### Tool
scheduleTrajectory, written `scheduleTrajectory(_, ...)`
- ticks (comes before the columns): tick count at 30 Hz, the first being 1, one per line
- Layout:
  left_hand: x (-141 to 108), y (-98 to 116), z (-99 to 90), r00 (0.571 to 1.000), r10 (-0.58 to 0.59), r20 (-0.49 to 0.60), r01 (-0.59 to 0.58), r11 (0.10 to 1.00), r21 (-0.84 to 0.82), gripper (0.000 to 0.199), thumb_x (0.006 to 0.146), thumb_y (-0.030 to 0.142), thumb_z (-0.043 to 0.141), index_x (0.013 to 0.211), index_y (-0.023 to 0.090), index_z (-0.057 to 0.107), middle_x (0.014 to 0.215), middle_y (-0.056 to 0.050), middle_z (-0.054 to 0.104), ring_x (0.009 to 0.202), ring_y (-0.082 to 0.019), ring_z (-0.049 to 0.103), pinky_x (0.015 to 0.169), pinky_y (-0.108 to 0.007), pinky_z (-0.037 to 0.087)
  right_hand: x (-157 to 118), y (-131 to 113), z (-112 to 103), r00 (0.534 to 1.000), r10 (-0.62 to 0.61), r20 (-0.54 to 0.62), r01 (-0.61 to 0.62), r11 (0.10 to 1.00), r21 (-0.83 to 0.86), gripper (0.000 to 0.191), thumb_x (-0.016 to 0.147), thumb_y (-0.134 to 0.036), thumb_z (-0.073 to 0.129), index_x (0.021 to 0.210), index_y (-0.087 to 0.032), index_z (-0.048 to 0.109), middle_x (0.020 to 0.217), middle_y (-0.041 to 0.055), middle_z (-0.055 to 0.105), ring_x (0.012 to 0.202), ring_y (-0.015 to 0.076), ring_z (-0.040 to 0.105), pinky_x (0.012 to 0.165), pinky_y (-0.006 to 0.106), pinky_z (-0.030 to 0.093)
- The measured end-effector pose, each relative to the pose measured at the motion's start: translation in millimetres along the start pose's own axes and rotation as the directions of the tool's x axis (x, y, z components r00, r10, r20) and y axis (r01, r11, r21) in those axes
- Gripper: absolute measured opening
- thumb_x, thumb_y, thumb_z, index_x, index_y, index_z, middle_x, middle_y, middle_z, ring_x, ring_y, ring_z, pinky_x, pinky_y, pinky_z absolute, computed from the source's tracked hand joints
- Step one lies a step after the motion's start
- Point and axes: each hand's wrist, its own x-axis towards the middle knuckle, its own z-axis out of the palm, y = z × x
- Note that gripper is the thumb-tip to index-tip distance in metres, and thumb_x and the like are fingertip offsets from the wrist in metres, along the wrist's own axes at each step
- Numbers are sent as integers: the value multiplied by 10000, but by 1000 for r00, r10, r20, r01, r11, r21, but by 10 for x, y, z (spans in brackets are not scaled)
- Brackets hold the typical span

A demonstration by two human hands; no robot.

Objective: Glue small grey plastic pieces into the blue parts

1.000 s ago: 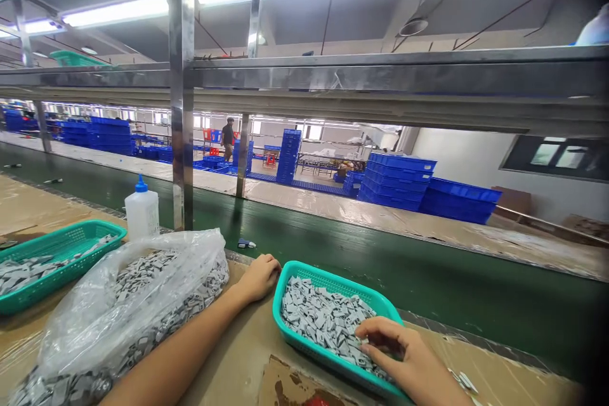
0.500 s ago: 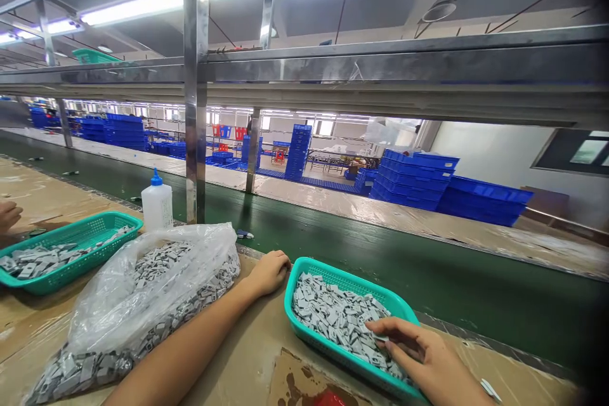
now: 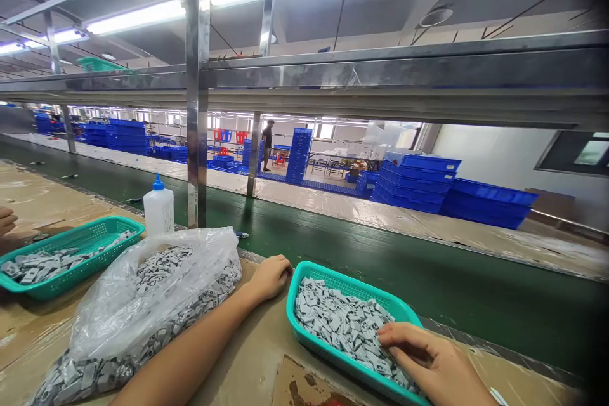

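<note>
Teal plastic mesh forms the basket (image 3: 349,279) that sits at the far edge of the cardboard-covered tabletop (image 3: 252,361), just beside the green conveyor belt (image 3: 380,266), probably so that the parts stay within easy reach. It is heaped with small grey parts (image 3: 340,323), flat, blocky, all alike and lying every way up. The right hand (image 3: 428,365) lies on the near end of the heap, palm down, fingers (image 3: 397,333) curled into the pieces; whether its grip is clamped on one cannot be told, since the fingertips are hidden among them. The left hand (image 3: 271,276) rests against the basket's left rim, loosely curled and holding nothing that shows, seemingly steadying the basket while the other hand rummages. To the left of that forearm a clear plastic bag (image 3: 143,304) slumps on the tabletop, mouth open toward the far edge, bulging with the same grey parts. Further left stands a second teal basket (image 3: 90,235), partly filled, with another person's hand (image 3: 7,221) at the tabletop's left edge beside it. A white squeeze bottle (image 3: 158,210) with a blue cap stands upright near the far edge.
</note>
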Motion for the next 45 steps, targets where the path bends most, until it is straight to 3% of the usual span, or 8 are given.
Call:
scheduleTrajectory(6, 13, -11, 28, 1000, 9, -13, -9, 1000, -2, 183, 839, 264, 462, 883, 125, 573, 919, -51, 588, 875, -153, 551, 776, -355, 460, -5, -34, 8, 999, 45, 9, -45, 999, 1, 257, 593, -398, 553, 680, -212, 707, 800, 81, 682, 755, 264, 637, 720, 336, 547)
scheduleTrajectory(16, 16, -41, 69, 1000, 14, -23, -14, 1000, -8, 186, 840, 271, 457, 878, 127, 569, 921, -51, 581, 878, -154, 541, 777, -355, 452, -7, -37, 10, 999, -25, -22, 23, 998, -64, 227, 605, -353, 514, 647, -218, 692, 807, 71, 674, 739, 248, 617, 665, 321, 540)
scheduleTrajectory(22, 9, -20, 51, 999, 9, -31, -10, 1000, -1, 182, 840, 266, 458, 870, 126, 570, 913, -50, 582, 872, -152, 543, 769, -349, 456, -17, 3, 1, 999, -27, 25, 28, 997, -73, 230, 662, -365, 533, 722, -219, 700, 856, 70, 669, 780, 245, 618, 698, 317, 541)
scheduleTrajectory(29, 6, -20, 55, 999, 14, -37, -14, 1000, 0, 181, 842, 267, 453, 859, 129, 570, 905, -48, 577, 865, -150, 537, 758, -340, 454, -24, -13, 15, 999, 26, 37, -26, 1000, -5, 214, 651, -357, 533, 712, -222, 687, 793, 66, 677, 747, 247, 643, 690, 313, 556)
scheduleTrajectory(35, 13, -50, 92, 999, 24, -45, -24, 1000, 8, 177, 842, 261, 453, 869, 129, 568, 918, -49, 575, 874, -153, 536, 768, -348, 452, -32, 1, 52, 999, 43, 20, -42, 996, -74, 232, 646, -378, 542, 737, -221, 686, 790, 54, 668, 728, 228, 641, 669, 289, 550)
scheduleTrajectory(45, 12, -46, 86, 999, 20, -42, -19, 1000, 16, 167, 840, 246, 459, 874, 126, 571, 925, -50, 580, 886, -154, 541, 774, -352, 459, -46, -15, 44, 995, 91, 41, -89, 995, -49, 264, 665, -405, 541, 779, -210, 677, 787, 59, 670, 743, 226, 639, 687, 277, 533)
